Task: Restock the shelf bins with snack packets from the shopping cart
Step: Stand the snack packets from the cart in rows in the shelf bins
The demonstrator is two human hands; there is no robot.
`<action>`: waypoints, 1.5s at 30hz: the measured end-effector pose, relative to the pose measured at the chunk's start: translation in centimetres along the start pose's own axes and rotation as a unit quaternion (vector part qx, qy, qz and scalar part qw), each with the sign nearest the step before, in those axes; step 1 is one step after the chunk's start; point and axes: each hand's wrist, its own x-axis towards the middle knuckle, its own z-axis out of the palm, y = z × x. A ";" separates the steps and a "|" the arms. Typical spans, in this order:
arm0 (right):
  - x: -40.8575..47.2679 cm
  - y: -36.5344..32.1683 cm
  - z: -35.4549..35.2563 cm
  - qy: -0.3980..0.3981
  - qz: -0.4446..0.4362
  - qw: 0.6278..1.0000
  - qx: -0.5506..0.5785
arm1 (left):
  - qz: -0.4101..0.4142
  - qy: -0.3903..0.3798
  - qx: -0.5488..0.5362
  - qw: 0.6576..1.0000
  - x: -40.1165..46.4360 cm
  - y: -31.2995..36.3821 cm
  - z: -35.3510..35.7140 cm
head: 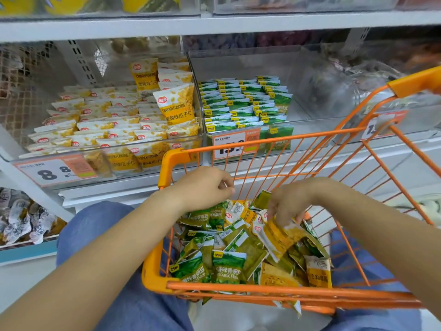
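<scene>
An orange shopping cart in front of me holds a heap of green garlic-pea packets mixed with several yellow crab-roe packets. My right hand reaches into the cart and pinches a small bunch of yellow packets, lifted slightly off the heap. Over the cart's far left corner hovers my left hand, fingers loosely curled with nothing seen in them. On the shelf behind, a clear left bin holds yellow packets in rows. The clear bin beside it holds green packets, with bare floor at its right.
Orange price tags hang on the bin fronts. Another clear bin at the right holds dark wrapped goods behind the cart handle. A lower shelf at the left carries white packets. My blue-trousered knees flank the cart.
</scene>
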 end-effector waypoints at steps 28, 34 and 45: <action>-1.4 -8.6 -7.7 0.526 -0.321 0.684 0.392 | -0.032 0.211 -0.431 0.877 -4.3 -0.9 -6.7; 2.2 -9.7 -8.4 0.555 -0.210 0.790 0.151 | -0.123 0.424 -0.405 0.801 -4.0 -7.7 -11.3; 5.7 -9.9 -7.3 0.604 -0.100 0.789 -0.056 | -0.267 0.388 -0.254 0.845 6.7 -14.7 -16.4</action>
